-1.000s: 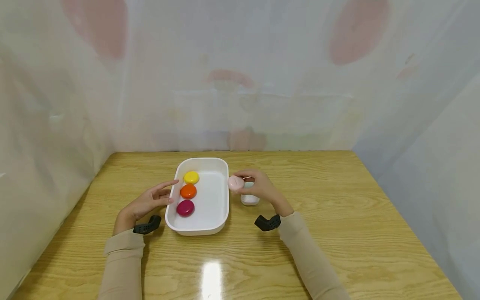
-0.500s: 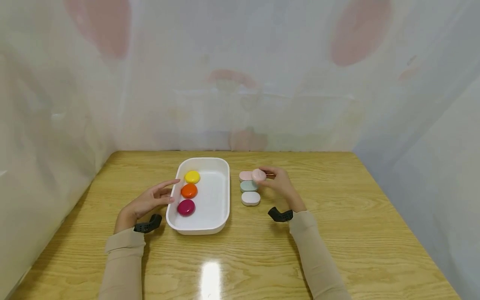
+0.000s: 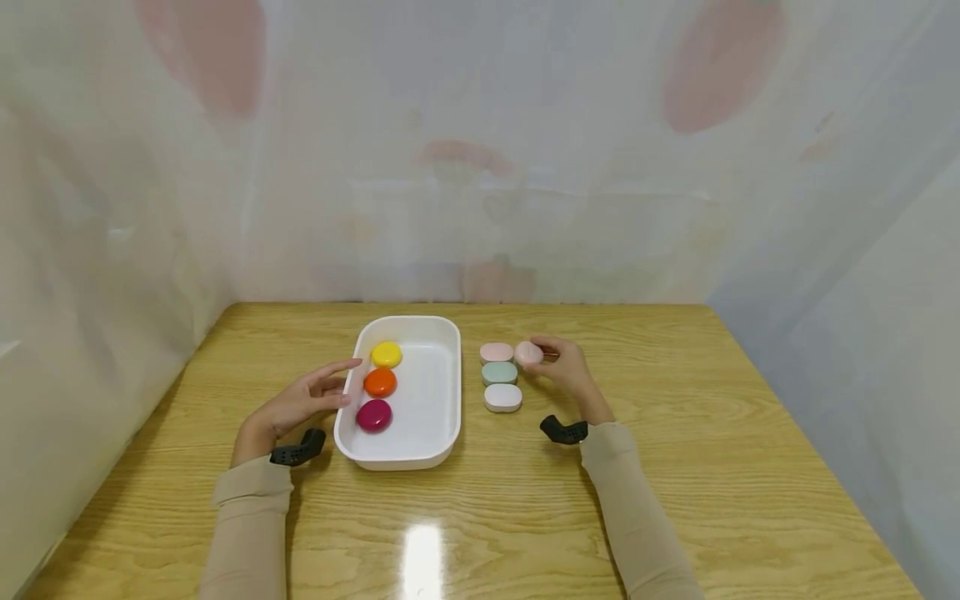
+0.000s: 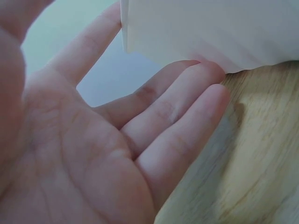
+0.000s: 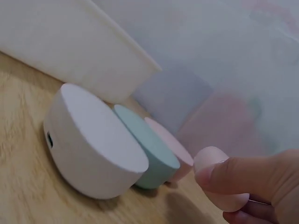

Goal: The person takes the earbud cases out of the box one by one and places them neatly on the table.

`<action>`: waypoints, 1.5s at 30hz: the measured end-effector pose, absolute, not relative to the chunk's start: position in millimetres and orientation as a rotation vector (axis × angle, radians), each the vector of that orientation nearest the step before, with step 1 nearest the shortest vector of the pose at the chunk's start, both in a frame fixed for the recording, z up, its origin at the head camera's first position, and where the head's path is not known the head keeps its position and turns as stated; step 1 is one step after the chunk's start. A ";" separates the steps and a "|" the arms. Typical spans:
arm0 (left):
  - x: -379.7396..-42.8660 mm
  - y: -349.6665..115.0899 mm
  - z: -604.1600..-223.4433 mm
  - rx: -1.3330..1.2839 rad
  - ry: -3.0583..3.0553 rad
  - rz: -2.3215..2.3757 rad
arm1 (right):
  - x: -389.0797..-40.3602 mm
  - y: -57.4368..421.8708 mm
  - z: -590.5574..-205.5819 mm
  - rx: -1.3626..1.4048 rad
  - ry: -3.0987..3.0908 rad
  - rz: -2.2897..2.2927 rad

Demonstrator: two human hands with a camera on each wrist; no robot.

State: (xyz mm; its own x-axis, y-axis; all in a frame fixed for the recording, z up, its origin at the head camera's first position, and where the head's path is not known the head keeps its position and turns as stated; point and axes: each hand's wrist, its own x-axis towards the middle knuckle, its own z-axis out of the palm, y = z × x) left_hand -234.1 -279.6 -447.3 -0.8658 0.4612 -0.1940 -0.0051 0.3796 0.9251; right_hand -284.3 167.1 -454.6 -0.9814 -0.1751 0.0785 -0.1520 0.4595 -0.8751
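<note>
In the head view my right hand (image 3: 568, 371) pinches a pale pink, rounded disc (image 3: 528, 353) with a line across its face. The disc is at the right end of an oval pink case (image 3: 497, 354); the right wrist view shows it between thumb and fingers, over the table. Below the pink case lie a mint-green oval case (image 3: 499, 373) and a white oval case (image 5: 103, 130) with a small dark slot in its side. My left hand (image 3: 300, 398), fingers extended, touches the left side of a white tray (image 3: 435, 400); its fingertips meet the outer wall.
Along the tray's left side sit a yellow disc (image 3: 386, 354), an orange disc (image 3: 380, 382) and a crimson disc (image 3: 374, 415). A wooden table (image 3: 480, 533) lies under everything. Pale sheeting (image 3: 600, 233) hangs behind and at both sides.
My right hand has carried the pale pink disc rightward, away from the tray's right rim, and lowered it beside the pink case. The oval cases are uncovered. My left hand stays at the tray.
</note>
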 end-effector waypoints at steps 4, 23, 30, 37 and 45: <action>-233.5 -279.5 -446.9 0.395 2.229 1.483 | -284.9 166.5 -460.1 -0.275 2.676 -1.593; -234.8 -278.9 -449.4 0.357 2.203 1.517 | -287.8 157.6 -466.5 -0.313 2.839 -1.399; -234.5 -278.6 -449.3 0.336 2.203 1.514 | -287.8 158.9 -466.8 -0.297 2.815 -1.412; -234.2 -276.9 -448.8 0.324 2.184 1.533 | -283.0 159.4 -453.2 -0.190 2.710 -1.532; -235.2 -277.8 -450.3 0.357 2.182 1.536 | -274.3 142.0 -427.2 -0.368 2.619 -1.681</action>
State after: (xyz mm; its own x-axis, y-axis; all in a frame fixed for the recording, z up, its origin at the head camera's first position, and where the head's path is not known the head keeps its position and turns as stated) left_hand -235.2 -277.8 -450.3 -0.8674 0.4519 -0.2083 -0.0437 0.3477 0.9366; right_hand -274.3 142.0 -427.2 -0.9724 -0.2007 0.1193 -0.1920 0.3968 -0.8976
